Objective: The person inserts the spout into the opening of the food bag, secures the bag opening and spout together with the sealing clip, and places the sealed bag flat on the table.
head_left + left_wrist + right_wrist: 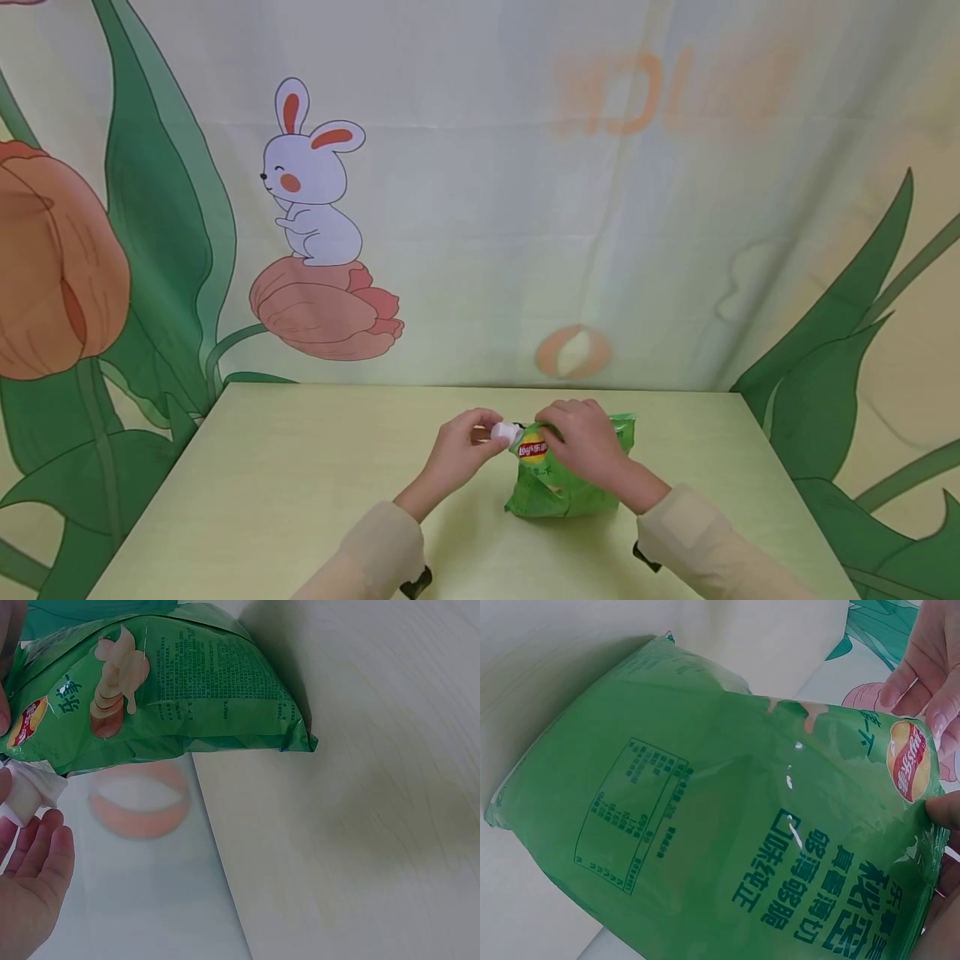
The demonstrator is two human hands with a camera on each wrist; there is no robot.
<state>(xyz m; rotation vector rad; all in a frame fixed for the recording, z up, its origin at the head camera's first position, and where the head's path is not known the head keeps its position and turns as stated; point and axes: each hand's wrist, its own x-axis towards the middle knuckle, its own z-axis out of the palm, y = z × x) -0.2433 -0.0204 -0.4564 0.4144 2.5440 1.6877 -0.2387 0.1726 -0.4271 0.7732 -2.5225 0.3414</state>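
A green Lay's chip bag (pixel 558 496) sits on the table, its top edge raised between both hands. My left hand (pixel 457 446) pinches a small white object (pixel 507 432) at the bag's upper left corner, beside the round logo. In the left wrist view the white object (pixel 31 793) looks angular and folded; I cannot tell its exact kind. My right hand (pixel 585 442) grips the bag's top edge, fingers over the far side. In the right wrist view the printed bag (pixel 705 802) fills most of the picture, with my left hand (pixel 926 667) at its corner.
The pale table (pixel 300 475) reaches back to a curtain (pixel 465 208) printed with a rabbit, tulips and leaves. Dark wrist bands (pixel 416 583) show under both light sleeves (pixel 382 546).
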